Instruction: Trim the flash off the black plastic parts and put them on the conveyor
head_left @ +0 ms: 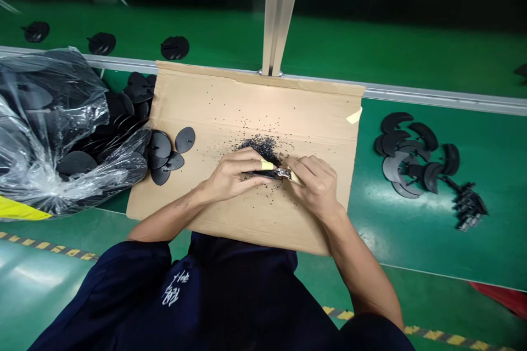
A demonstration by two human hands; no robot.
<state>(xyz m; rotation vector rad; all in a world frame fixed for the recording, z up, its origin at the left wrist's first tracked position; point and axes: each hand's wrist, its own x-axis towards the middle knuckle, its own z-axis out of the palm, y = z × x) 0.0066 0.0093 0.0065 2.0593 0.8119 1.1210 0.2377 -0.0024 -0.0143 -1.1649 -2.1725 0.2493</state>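
Both my hands meet over the middle of a flat cardboard sheet [230, 109] on the green bench. My left hand [234, 175] is curled, with a yellow-taped fingertip, pinching a dark flat plastic part that is mostly hidden under the fingers. My right hand [315, 184] is closed around a small metal tool [283, 173] whose tip touches that part. A heap of black shavings [263, 148] lies on the cardboard just beyond my fingers.
A clear plastic bag [45, 131] full of black discs lies at the left, with loose discs [167, 153] spilling onto the cardboard. Trimmed black crescent pieces [411, 153] and small scraps [469, 208] lie at the right. Beyond a metal rail [444, 96], more discs [175, 47] sit on a green belt.
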